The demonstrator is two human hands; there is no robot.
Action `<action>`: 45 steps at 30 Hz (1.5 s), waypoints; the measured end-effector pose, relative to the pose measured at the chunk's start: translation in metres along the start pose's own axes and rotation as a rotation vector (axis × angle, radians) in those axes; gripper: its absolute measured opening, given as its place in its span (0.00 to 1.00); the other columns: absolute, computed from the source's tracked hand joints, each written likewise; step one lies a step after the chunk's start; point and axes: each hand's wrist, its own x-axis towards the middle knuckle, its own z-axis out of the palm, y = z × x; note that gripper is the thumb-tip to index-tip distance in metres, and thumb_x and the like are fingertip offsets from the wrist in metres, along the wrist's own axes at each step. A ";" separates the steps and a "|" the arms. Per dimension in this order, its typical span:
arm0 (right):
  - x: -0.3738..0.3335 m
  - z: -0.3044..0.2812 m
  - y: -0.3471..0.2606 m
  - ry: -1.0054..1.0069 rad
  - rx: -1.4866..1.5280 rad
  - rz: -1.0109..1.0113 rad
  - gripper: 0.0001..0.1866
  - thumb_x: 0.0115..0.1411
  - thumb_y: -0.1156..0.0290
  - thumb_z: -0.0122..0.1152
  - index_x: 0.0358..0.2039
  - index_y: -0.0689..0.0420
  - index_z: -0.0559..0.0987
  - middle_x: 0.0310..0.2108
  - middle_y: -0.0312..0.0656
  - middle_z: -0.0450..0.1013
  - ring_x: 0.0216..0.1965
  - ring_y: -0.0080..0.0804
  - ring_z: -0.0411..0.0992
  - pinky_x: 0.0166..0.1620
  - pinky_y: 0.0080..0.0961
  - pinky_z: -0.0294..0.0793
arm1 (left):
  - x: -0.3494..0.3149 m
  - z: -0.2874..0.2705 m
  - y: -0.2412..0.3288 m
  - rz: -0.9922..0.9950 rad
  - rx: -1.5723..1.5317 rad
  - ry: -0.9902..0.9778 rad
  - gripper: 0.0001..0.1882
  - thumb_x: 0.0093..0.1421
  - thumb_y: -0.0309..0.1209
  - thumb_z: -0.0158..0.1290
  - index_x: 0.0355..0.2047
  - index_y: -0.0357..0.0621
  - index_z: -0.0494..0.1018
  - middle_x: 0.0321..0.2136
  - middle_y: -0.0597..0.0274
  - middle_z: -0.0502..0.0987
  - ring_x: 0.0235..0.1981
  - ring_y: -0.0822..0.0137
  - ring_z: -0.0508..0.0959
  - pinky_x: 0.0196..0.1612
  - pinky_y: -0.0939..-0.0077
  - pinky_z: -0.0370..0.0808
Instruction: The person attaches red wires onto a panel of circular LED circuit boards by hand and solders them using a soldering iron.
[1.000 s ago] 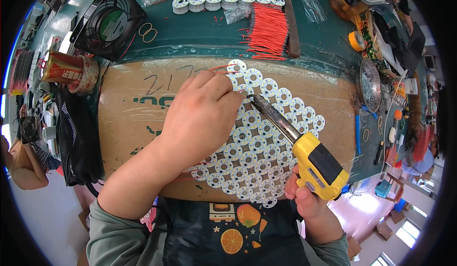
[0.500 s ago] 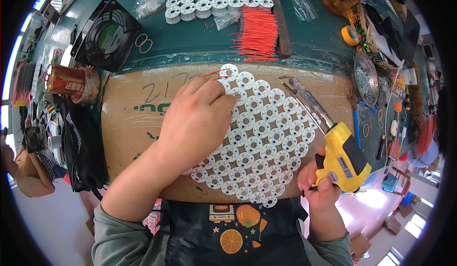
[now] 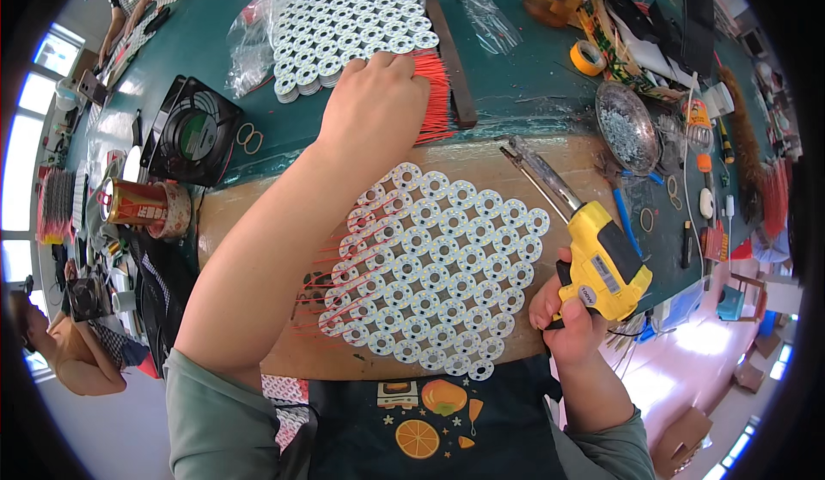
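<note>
My left hand (image 3: pixel 378 102) reaches away from me over a bundle of short red wires (image 3: pixel 436 93) at the far side, its fingers curled and fingertips hidden. Beside it lies a stacked panel of round white LED boards (image 3: pixel 344 29). My right hand (image 3: pixel 569 317) is wrapped around the handle of a yellow and black soldering gun (image 3: pixel 603 261). Its metal tip points up and left, beyond the right edge of a nearer panel of round LED boards (image 3: pixel 443 265). Red wires (image 3: pixel 344 282) stick out from that panel's left side, some lying across its boards.
Brown cardboard (image 3: pixel 249 214) lies under the nearer panel. A black fan (image 3: pixel 193 132) and a red-gold can (image 3: pixel 137 201) stand left. A dark bar (image 3: pixel 451 63) borders the red wires. Rightward are orange tape (image 3: pixel 588 58) and a metal bowl (image 3: pixel 629 128). Another person (image 3: pixel 86 351) is at far left.
My left hand has left the nearer panel's upper left edge and moved away to the red wire bundle. The panel's left-side wires now show. The soldering gun stays in my right hand.
</note>
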 end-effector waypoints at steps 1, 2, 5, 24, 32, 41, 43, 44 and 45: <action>0.000 0.000 0.000 -0.001 -0.004 0.017 0.39 0.64 0.55 0.67 0.66 0.66 0.63 0.25 0.35 0.67 0.19 0.25 0.65 0.23 0.25 0.68 | 0.003 0.003 0.001 0.004 0.041 -0.025 0.06 0.54 0.24 0.57 0.34 0.44 0.77 0.36 0.62 0.78 0.46 0.59 0.78 0.48 0.59 0.77; 0.000 0.000 0.000 -0.002 -0.007 0.034 0.39 0.64 0.55 0.67 0.66 0.66 0.63 0.25 0.36 0.66 0.19 0.25 0.65 0.23 0.25 0.68 | 0.003 0.005 0.003 0.018 0.041 -0.023 0.06 0.54 0.24 0.57 0.34 0.44 0.77 0.36 0.62 0.78 0.46 0.59 0.78 0.48 0.59 0.77; 0.001 0.001 -0.002 0.008 -0.025 0.040 0.39 0.64 0.56 0.66 0.67 0.66 0.62 0.25 0.36 0.66 0.19 0.26 0.65 0.24 0.26 0.68 | 0.002 0.010 0.006 0.052 0.110 -0.055 0.06 0.55 0.25 0.56 0.34 0.44 0.77 0.35 0.62 0.77 0.45 0.58 0.78 0.47 0.61 0.76; 0.003 0.002 0.000 -0.019 -0.045 0.039 0.38 0.63 0.57 0.65 0.67 0.65 0.64 0.24 0.36 0.67 0.19 0.25 0.66 0.23 0.26 0.67 | 0.001 -0.007 -0.001 0.080 -0.022 0.033 0.02 0.59 0.27 0.57 0.29 0.44 0.76 0.31 0.60 0.78 0.40 0.55 0.79 0.45 0.59 0.75; 0.001 0.000 0.000 -0.004 -0.016 0.064 0.41 0.63 0.56 0.68 0.67 0.66 0.62 0.25 0.35 0.66 0.19 0.25 0.66 0.24 0.25 0.67 | -0.039 -0.032 0.012 -0.124 -0.484 0.100 0.05 0.61 0.26 0.57 0.37 0.42 0.79 0.33 0.53 0.80 0.40 0.48 0.79 0.45 0.54 0.77; -0.011 -0.005 0.001 -0.122 -0.289 0.126 0.42 0.61 0.54 0.72 0.66 0.66 0.64 0.24 0.33 0.66 0.22 0.21 0.64 0.27 0.23 0.67 | -0.098 -0.031 0.028 -0.178 -0.476 0.120 0.13 0.54 0.19 0.63 0.41 0.42 0.82 0.33 0.58 0.80 0.36 0.53 0.80 0.42 0.62 0.78; -0.007 0.000 -0.001 -0.156 -0.310 0.136 0.42 0.61 0.54 0.72 0.66 0.66 0.64 0.24 0.33 0.67 0.22 0.21 0.64 0.27 0.22 0.67 | -0.099 -0.027 0.029 -0.196 -0.455 0.135 0.14 0.54 0.19 0.63 0.41 0.42 0.82 0.33 0.58 0.80 0.36 0.54 0.80 0.41 0.62 0.78; -0.005 0.003 -0.002 -0.187 -0.328 0.145 0.42 0.61 0.54 0.72 0.66 0.67 0.64 0.24 0.33 0.67 0.22 0.21 0.64 0.27 0.22 0.67 | -0.099 -0.024 0.028 -0.192 -0.438 0.146 0.14 0.53 0.19 0.62 0.41 0.42 0.82 0.33 0.59 0.80 0.36 0.54 0.80 0.41 0.63 0.79; -0.004 0.005 -0.001 -0.197 -0.355 0.117 0.40 0.62 0.56 0.71 0.65 0.67 0.65 0.24 0.33 0.67 0.23 0.21 0.65 0.27 0.22 0.67 | -0.099 -0.022 0.028 -0.188 -0.420 0.158 0.14 0.53 0.19 0.62 0.41 0.42 0.82 0.33 0.59 0.80 0.37 0.55 0.80 0.41 0.63 0.79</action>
